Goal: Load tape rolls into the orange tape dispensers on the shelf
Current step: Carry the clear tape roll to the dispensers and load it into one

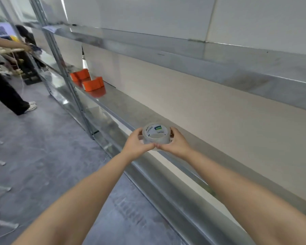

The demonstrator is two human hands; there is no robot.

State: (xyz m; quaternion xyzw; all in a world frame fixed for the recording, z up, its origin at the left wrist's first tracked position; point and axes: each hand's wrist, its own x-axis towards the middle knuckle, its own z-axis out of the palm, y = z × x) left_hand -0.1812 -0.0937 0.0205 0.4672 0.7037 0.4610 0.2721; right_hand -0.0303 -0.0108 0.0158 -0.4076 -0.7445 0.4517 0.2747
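From the head camera, both hands cup a clear tape roll (156, 134) just above the front edge of the metal shelf (166, 121): left hand (137, 145) and right hand (175, 144) each have fingers (174, 132) clenched round its glossy rim, thumbs meeting below. The orange tape dispensers (94, 84) sit well apart, toward the shelf's far left end. Likely the loose end needs finding first; turn the roll slowly, feeling for the ridge. The roll's printed label is too blurred to read.

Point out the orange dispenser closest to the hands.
The orange dispenser standing alone toward the tape roll; the other dispensers sit behind it by the upright.
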